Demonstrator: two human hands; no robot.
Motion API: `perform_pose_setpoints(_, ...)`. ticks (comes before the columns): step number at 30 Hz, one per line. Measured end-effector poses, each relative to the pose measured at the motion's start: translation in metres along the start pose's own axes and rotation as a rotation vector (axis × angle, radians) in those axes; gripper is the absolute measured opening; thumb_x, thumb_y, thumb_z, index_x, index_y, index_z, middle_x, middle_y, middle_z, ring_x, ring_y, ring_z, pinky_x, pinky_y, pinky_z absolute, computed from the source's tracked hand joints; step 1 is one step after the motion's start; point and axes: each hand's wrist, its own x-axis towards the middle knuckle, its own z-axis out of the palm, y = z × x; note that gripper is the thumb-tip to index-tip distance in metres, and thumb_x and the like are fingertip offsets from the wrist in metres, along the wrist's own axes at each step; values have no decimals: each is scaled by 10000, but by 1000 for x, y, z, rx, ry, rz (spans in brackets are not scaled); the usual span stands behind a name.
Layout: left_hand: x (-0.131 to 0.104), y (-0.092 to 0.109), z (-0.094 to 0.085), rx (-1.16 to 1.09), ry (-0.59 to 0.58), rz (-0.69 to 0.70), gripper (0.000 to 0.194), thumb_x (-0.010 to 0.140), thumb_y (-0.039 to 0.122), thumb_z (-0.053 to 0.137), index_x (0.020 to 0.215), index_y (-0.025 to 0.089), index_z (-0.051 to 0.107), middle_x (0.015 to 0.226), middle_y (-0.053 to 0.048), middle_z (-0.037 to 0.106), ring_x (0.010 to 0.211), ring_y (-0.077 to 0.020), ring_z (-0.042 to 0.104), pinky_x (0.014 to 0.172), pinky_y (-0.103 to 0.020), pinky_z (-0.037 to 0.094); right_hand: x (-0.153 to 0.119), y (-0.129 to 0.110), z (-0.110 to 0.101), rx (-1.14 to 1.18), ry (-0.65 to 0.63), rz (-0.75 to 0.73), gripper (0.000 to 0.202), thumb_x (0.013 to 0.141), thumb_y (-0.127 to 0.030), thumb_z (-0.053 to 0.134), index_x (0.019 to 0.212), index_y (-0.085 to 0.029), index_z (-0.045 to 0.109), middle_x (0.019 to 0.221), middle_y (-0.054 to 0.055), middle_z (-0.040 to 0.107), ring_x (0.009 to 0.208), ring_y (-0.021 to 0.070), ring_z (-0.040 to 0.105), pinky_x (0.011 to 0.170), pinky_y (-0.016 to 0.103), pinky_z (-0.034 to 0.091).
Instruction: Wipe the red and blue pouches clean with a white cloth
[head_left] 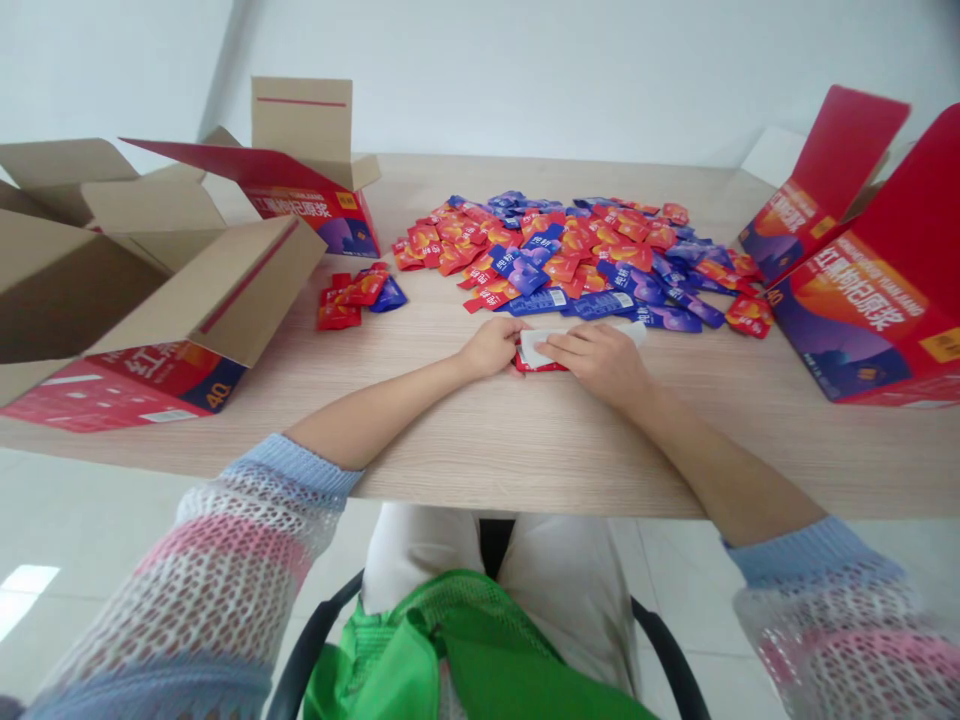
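L hand (491,346) holds red pkt (543,366); R hand (600,362) on white sheet (531,346).

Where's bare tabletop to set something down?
Bare tabletop lies between the forearms, down to the near edge, and between the right hand and front-right carton. It's crowded just beyond that hand and the left hand, where the red-and-blue sachet heap spreads.

Left grip (489,347) holds red sachet (538,366); right grip (602,362) over white cloth (532,346) atop it; sachet pile (559,262) beyond.
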Motion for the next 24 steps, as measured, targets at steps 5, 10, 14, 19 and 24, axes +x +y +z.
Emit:
perform_pose_setpoints(5, -1, 6, -2, -75, -58, -50, 495, 635, -117, 357, 969, 62, 675, 754, -42, 692, 575, -131, 658, 505, -222, 552, 5, -15, -6, -16, -20, -47, 365, 1005, -215, 387, 1276, -263, 627, 1209, 39, 672, 1012, 236, 523, 801, 373, 359)
perform_pose_setpoints(10, 1, 7, -6, -72, -96, -44, 477, 698, -100, 366, 1019, 71, 674, 739, -29, 693, 562, -127, 648, 523, -242, 559, 7, -21, -9, 15, -32, -56, 345, 973, -192, 465, 1237, -303, 657, 1201, 33, 665, 1008, 239, 490, 805, 379, 334)
perform_pose_setpoints(14, 1, 6, -4, -38, -73, -45, 431, 753, -98, 360, 1020, 76, 650, 675, -14, 669, 530, -126, 639, 502, -237, 553, 6, -16, -13, 52, -69, -46, 374, 941, -125, 493, 1191, -321, 691, 1183, 28, 664, 999, 235, 478, 787, 374, 320)
perform_pose_setpoints(19, 1, 5, 0, -28, -19, -51, 422, 745, -129, 343, 986, 81, 619, 642, 3, 644, 486, -101, 612, 471, -200, 528, -4, 1, -18, 68, -150, 23, 434, 893, -67, 499, 1138, -349, 721, 1135, 39, 667, 994, 239, 491, 738, 363, 305)
perform_pose_setpoints(24, -2, 7, 3, 16, 32, -67, 371, 762, -115, 371, 967, 88, 604, 627, 12, 631, 462, -78, 581, 495, -188, 530, -15, 17, -22, 87, -234, 93, 503, 852, -17, 470, 1090, -368, 740, 1067, 38, 679, 950, 223, 512, 767, 359, 310)
